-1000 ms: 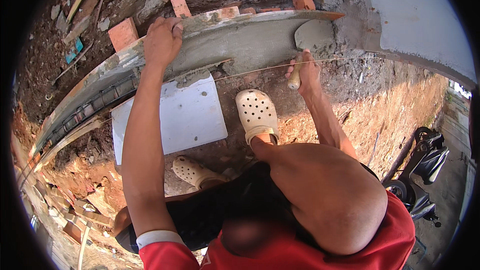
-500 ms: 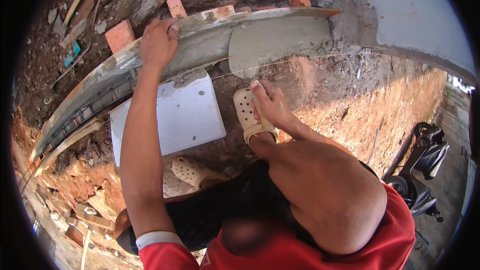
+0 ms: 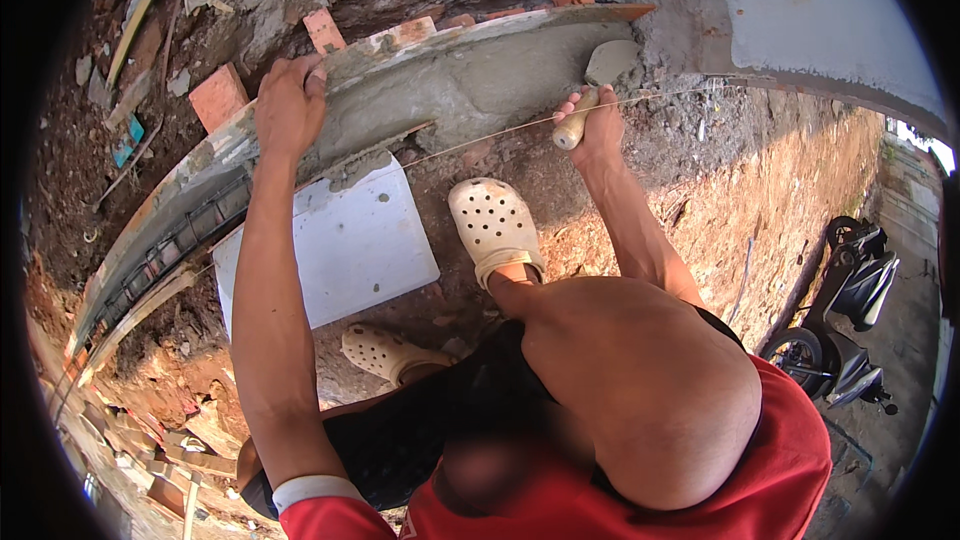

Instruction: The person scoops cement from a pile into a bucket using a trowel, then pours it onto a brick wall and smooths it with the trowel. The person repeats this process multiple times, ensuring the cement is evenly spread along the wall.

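A trowel is in my right hand (image 3: 600,130), fingers closed around its pale wooden handle (image 3: 571,129). Its grey, rounded blade (image 3: 611,62) rests at the right end of a strip of wet mortar (image 3: 455,80). Along the far side of the mortar runs a long form board (image 3: 372,47), smeared with cement. My left hand (image 3: 290,105) grips the top edge of that board, its fingertips partly hidden over the far side. A thin string (image 3: 480,138) stretches along the mortar's near side and passes close to the trowel handle.
Orange bricks (image 3: 218,98) stand behind the board. A white panel (image 3: 355,240) with mortar on its edge lies near my feet in beige clogs (image 3: 492,217). Steel bars (image 3: 165,252) show in the trench at left. A motorbike (image 3: 838,325) stands at far right.
My right hand has swept the trowel right and away from me along the mortar, whose middle now looks rougher. My left hand keeps its hold on the board.
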The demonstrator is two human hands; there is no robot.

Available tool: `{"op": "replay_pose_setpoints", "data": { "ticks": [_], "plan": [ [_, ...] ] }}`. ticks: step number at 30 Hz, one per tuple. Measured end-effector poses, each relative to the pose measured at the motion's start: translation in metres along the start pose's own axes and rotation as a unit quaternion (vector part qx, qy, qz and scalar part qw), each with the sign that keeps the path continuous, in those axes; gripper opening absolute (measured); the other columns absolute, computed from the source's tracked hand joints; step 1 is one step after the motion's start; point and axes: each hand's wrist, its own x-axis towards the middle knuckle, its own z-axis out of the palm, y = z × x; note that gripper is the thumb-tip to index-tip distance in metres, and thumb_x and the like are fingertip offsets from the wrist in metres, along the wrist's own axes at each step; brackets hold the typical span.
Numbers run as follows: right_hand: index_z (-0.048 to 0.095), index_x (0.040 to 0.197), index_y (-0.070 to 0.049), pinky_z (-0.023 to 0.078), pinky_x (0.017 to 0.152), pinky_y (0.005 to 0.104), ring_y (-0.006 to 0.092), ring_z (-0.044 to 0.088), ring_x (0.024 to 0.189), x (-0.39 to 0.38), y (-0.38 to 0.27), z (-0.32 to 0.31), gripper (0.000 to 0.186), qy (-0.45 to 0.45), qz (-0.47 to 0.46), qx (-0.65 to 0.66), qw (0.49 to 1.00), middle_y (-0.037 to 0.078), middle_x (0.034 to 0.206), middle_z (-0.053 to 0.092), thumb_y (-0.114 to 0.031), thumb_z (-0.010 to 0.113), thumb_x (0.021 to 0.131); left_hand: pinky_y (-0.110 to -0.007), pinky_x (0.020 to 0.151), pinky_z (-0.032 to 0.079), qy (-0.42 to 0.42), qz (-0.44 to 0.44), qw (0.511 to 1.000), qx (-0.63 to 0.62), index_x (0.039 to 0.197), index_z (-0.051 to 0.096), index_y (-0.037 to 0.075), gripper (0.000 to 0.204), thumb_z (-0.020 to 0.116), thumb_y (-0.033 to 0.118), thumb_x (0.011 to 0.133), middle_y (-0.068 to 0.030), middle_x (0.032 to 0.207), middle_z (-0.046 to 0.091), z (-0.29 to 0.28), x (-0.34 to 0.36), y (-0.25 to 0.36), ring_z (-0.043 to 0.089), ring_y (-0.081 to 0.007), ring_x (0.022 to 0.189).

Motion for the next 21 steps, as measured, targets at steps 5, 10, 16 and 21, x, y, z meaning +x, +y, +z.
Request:
{"op": "replay_pose_setpoints", "data": {
  "ticks": [5, 10, 16, 21],
  "plan": [
    [0.044, 0.109, -0.007, 0.052, 0.052, 0.0372, 0.0189, 0.054, 0.062, -0.032, 0.044, 0.022, 0.033, -0.017, 0.061, -0.06, 0.996, 0.008, 0.087, 0.053, -0.04, 0.039, 0.109, -0.046, 0.097, 0.049, -0.002, -0.005, 1.0, 0.008, 0.124, 0.071, 0.011, 0.031, 0.059, 0.018, 0.097, -0.0152, 0.11, 0.064, -0.001, 0.001, 0.004, 0.061, -0.0368, 0.111],
    [0.046, 0.116, -0.007, 0.054, 0.047, 0.0394, 0.0213, 0.058, 0.055, -0.085, 0.071, 0.009, 0.038, -0.104, 0.059, -0.224, 0.967, 0.009, 0.081, 0.056, -0.045, 0.041, 0.11, -0.046, 0.096, 0.049, -0.019, -0.011, 1.0, 0.005, 0.125, 0.07, 0.011, 0.031, 0.059, 0.018, 0.097, -0.0151, 0.11, 0.064, -0.005, 0.0, 0.003, 0.061, -0.0364, 0.109],
    [0.045, 0.117, -0.007, 0.055, 0.047, 0.0388, 0.021, 0.059, 0.057, -0.04, 0.028, 0.008, 0.037, 0.02, -0.017, -0.119, 0.993, 0.009, 0.083, 0.056, -0.044, 0.042, 0.11, -0.047, 0.096, 0.049, -0.009, -0.01, 1.0, 0.003, 0.126, 0.07, 0.012, 0.032, 0.06, 0.021, 0.097, -0.015, 0.111, 0.064, -0.004, -0.002, 0.005, 0.061, -0.0364, 0.111],
    [0.044, 0.117, -0.007, 0.055, 0.047, 0.0379, 0.0199, 0.059, 0.057, -0.041, 0.039, 0.016, 0.038, -0.044, 0.057, -0.19, 0.979, 0.008, 0.084, 0.056, -0.045, 0.043, 0.11, -0.047, 0.097, 0.049, 0.004, -0.002, 1.0, 0.009, 0.124, 0.071, 0.012, 0.031, 0.06, 0.022, 0.097, -0.0146, 0.112, 0.064, -0.004, -0.002, 0.007, 0.06, -0.0367, 0.111]
  ]
}}
